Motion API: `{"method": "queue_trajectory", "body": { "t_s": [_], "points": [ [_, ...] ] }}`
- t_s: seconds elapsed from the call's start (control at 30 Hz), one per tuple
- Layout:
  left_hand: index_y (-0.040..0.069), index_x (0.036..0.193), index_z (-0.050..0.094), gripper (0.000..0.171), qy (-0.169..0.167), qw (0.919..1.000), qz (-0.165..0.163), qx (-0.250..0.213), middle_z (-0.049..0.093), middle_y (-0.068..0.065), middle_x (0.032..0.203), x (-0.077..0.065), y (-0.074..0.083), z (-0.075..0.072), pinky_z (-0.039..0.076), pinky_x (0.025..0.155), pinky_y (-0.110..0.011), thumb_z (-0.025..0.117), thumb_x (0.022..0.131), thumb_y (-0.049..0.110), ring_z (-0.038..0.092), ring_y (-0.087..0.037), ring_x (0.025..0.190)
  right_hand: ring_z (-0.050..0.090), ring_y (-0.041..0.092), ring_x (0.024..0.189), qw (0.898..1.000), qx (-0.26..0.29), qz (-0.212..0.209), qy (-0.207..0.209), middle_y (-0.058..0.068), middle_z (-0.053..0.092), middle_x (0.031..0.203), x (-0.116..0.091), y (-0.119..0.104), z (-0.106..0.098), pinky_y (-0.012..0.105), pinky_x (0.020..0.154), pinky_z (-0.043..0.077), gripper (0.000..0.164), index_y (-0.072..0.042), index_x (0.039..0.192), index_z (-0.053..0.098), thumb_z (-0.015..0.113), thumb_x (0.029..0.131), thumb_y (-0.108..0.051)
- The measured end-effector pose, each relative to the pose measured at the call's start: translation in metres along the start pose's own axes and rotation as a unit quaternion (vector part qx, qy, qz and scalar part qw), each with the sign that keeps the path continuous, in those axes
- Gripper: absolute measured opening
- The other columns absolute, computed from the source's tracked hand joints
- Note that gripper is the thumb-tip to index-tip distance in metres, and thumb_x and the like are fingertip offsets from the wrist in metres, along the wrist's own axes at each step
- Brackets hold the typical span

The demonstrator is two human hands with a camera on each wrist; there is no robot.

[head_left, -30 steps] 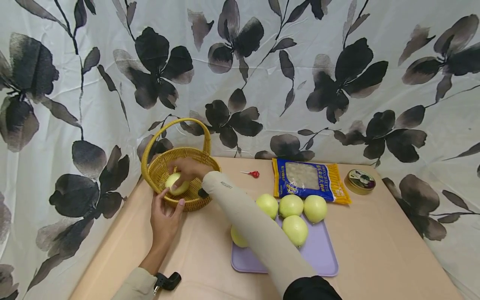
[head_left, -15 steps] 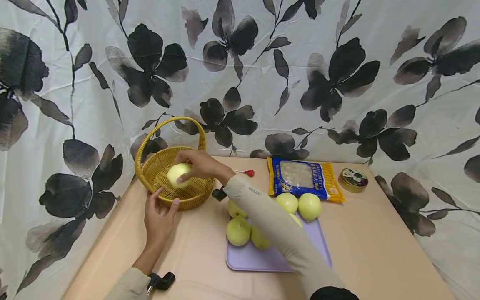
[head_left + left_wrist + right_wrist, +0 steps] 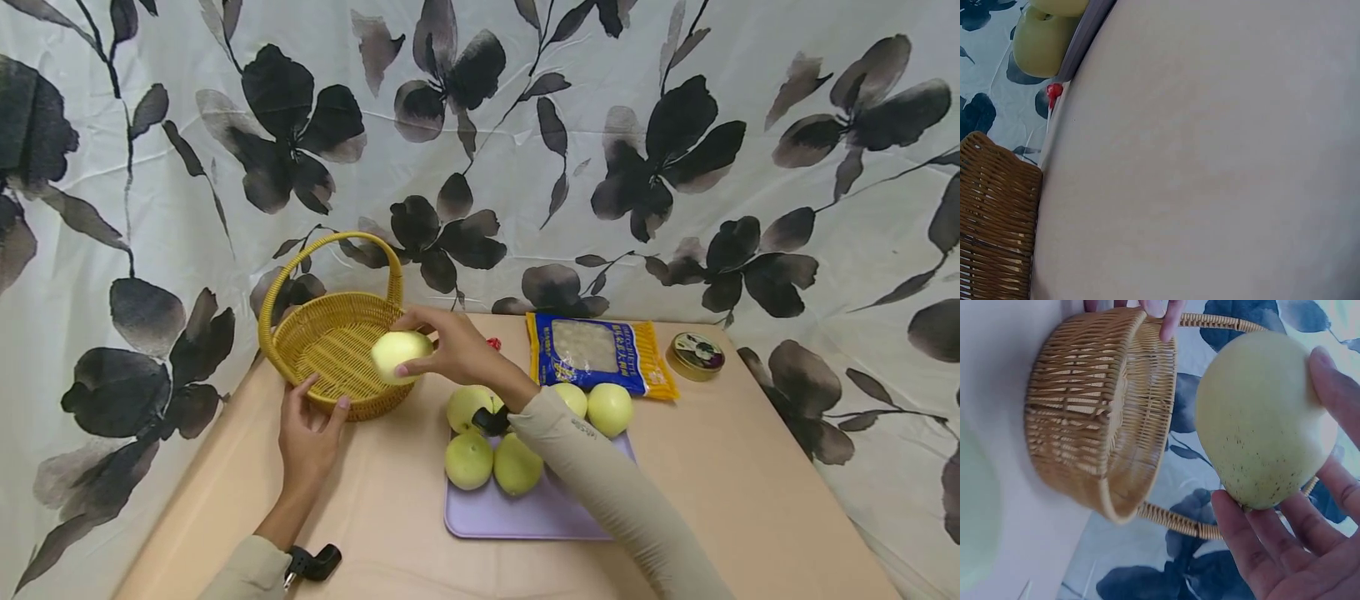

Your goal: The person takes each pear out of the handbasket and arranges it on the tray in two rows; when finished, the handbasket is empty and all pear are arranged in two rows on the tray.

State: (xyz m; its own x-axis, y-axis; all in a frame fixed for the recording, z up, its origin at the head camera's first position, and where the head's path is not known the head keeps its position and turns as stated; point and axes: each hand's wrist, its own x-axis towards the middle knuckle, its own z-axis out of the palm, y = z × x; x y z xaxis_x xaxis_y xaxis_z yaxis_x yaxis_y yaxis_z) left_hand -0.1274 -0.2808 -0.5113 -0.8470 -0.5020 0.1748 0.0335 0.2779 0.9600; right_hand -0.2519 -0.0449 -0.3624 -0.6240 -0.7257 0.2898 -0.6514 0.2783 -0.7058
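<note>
A yellow wicker basket with a tall arched handle stands at the back left of the table, its woven bottom showing. My left hand grips its near rim; in the right wrist view, fingertips bend over that rim. My right hand holds a pale yellow-green pear between thumb and fingers, raised beside the basket's right edge. Close up in the right wrist view, the pear has dark specks towards its narrower end. Several like pears sit on a lilac tray, partly behind my right forearm.
Behind the tray lies a blue and yellow food packet, with a round gold tin to its right. A red lollipop is mostly hidden by my right hand. A floral cloth hangs along the table's back edge.
My right hand has lifted the pear from inside the basket and carried it right, past the rim. My left hand keeps its hold on the basket.
</note>
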Motion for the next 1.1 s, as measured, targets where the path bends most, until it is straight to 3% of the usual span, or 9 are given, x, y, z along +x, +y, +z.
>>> {"method": "queue_trajectory", "body": {
  "t_s": [0.2, 0.43, 0.63, 0.93, 1.1],
  "points": [
    [0.019, 0.162, 0.04, 0.069, -0.003, 0.9999, 0.005, -0.012, 0.023, -0.007, 0.174, -0.001, 0.0, 0.001, 0.043, 0.122, -0.056, 0.074, 0.102, 0.024, 0.018, -0.028, 0.164, 0.071, 0.023, 0.111, 0.998, 0.018, 0.039, 0.039, -0.004, 0.072, 0.123, -0.045, 0.005, -0.016, 0.029, 0.086, 0.064, 0.048, -0.021, 0.124, 0.072, 0.095, 0.081, -0.025],
    [0.02, 0.162, 0.04, 0.067, -0.001, 1.0, -0.002, 0.0, 0.026, -0.004, 0.172, -0.001, 0.003, 0.001, 0.043, 0.123, -0.052, 0.073, 0.103, 0.027, 0.021, -0.024, 0.164, 0.07, 0.02, 0.112, 0.992, 0.012, 0.088, 0.091, -0.004, 0.072, 0.129, -0.095, 0.017, -0.032, 0.038, 0.095, 0.065, 0.051, -0.021, 0.126, 0.072, 0.095, 0.081, -0.026],
    [0.02, 0.161, 0.04, 0.066, 0.003, 1.0, 0.004, -0.002, 0.029, -0.003, 0.17, -0.002, 0.003, 0.003, 0.037, 0.128, -0.053, 0.072, 0.103, 0.025, 0.022, -0.023, 0.164, 0.07, 0.022, 0.111, 0.982, -0.011, 0.124, 0.14, -0.003, 0.074, 0.126, -0.133, 0.025, -0.047, 0.047, 0.093, 0.064, 0.052, -0.023, 0.127, 0.071, 0.095, 0.081, -0.027],
    [0.018, 0.162, 0.038, 0.067, 0.0, 0.9999, 0.01, -0.01, 0.028, -0.004, 0.17, -0.002, 0.001, 0.003, 0.038, 0.127, -0.057, 0.071, 0.104, 0.021, 0.023, -0.027, 0.163, 0.069, 0.022, 0.113, 0.963, -0.023, 0.182, 0.199, 0.002, 0.073, 0.127, -0.186, 0.034, -0.064, 0.046, 0.094, 0.064, 0.054, -0.022, 0.129, 0.07, 0.095, 0.082, -0.027],
    [0.017, 0.163, 0.038, 0.067, -0.003, 0.9999, 0.011, -0.004, 0.026, -0.004, 0.172, -0.001, 0.002, 0.003, 0.036, 0.128, -0.056, 0.07, 0.104, 0.021, 0.022, -0.026, 0.164, 0.07, 0.027, 0.115, 0.948, -0.031, 0.212, 0.234, 0.005, 0.071, 0.132, -0.218, 0.042, -0.071, 0.033, 0.091, 0.064, 0.055, -0.018, 0.13, 0.069, 0.095, 0.082, -0.024]
  ]
}}
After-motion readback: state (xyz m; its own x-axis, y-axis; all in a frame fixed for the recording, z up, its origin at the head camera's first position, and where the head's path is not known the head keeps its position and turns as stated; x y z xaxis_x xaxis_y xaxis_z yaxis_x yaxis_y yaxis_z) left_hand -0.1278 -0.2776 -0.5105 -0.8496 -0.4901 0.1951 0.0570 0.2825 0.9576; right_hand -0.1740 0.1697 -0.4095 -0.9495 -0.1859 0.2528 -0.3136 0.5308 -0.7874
